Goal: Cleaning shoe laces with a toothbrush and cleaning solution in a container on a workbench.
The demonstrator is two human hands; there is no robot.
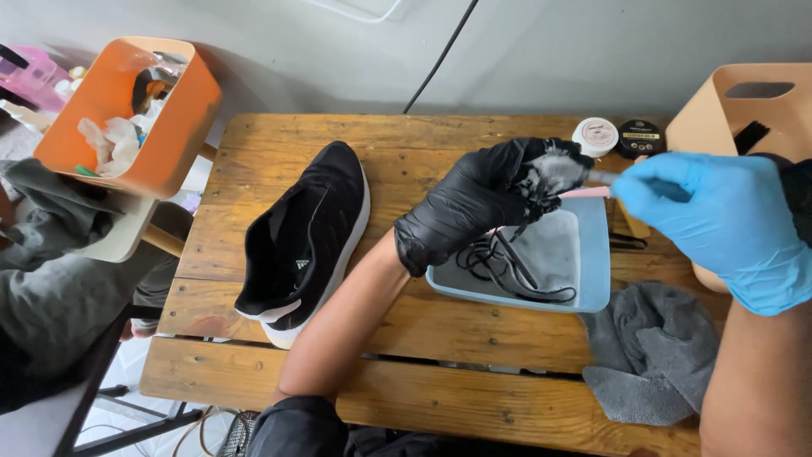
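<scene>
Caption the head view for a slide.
Black-gloved left hand holds soapy black laces over a blue tray; blue-gloved right hand brushes them.

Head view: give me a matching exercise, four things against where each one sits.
Things:
1. black shoe
2. grey cloth
3. orange bin
4. black laces

Places:
A. in the light blue tray
B. off the table's far left corner
C. on the wooden table, left of the tray
D. on the table's near right part, beside the tray

Pairs: 1-C, 2-D, 3-B, 4-A

The left hand, in a black glove, holds part of the laces above the tray; the right hand, in a blue glove, holds a brush against them.
</scene>
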